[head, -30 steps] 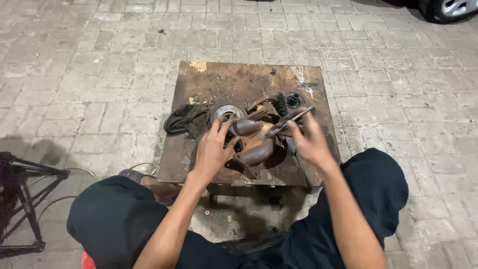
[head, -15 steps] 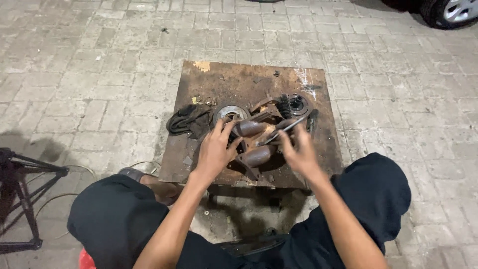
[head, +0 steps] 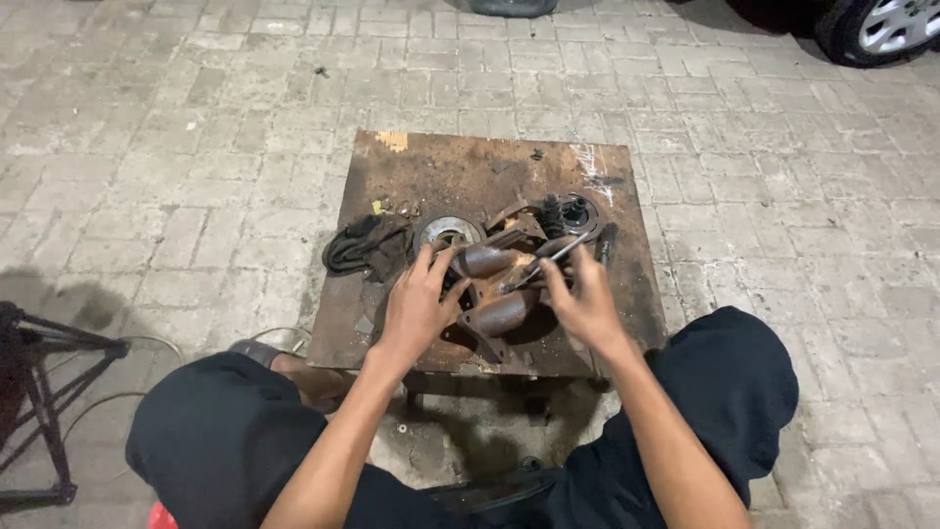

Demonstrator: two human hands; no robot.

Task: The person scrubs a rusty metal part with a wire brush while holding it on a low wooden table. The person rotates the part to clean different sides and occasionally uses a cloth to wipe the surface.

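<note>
Rusty manifold [head: 494, 294] between both hands

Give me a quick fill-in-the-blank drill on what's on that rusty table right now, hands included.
1. The left hand rests on the rusty metal ____ part lying on the table.
2. The right hand holds a slim metal ____ against that part.
3. A dark ____ lies bunched at the table's left edge.
4. The ground around the table is paved with ____.

Missing words: pipe; tool; cloth; bricks
</note>
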